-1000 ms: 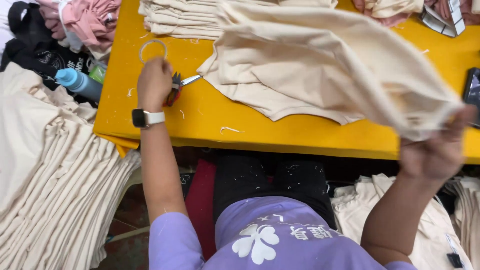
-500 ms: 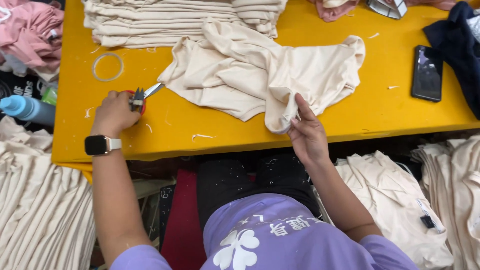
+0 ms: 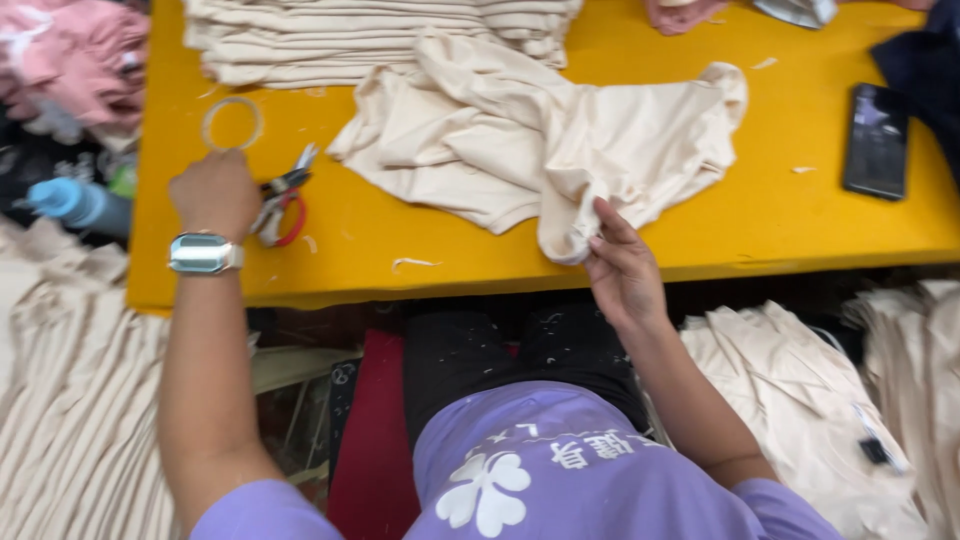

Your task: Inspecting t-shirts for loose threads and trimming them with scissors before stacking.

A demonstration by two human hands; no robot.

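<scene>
While the left hand (image 3: 214,192) hides snips (image 3: 281,193) it grips, right hand (image 3: 622,268) pinches garment (image 3: 540,150).

On the yellow table (image 3: 760,225), the right hand (image 3: 622,268) pinches the near edge of a cream garment (image 3: 520,150). The left hand (image 3: 215,192) rests beside small scissors (image 3: 283,200), far left.
</scene>
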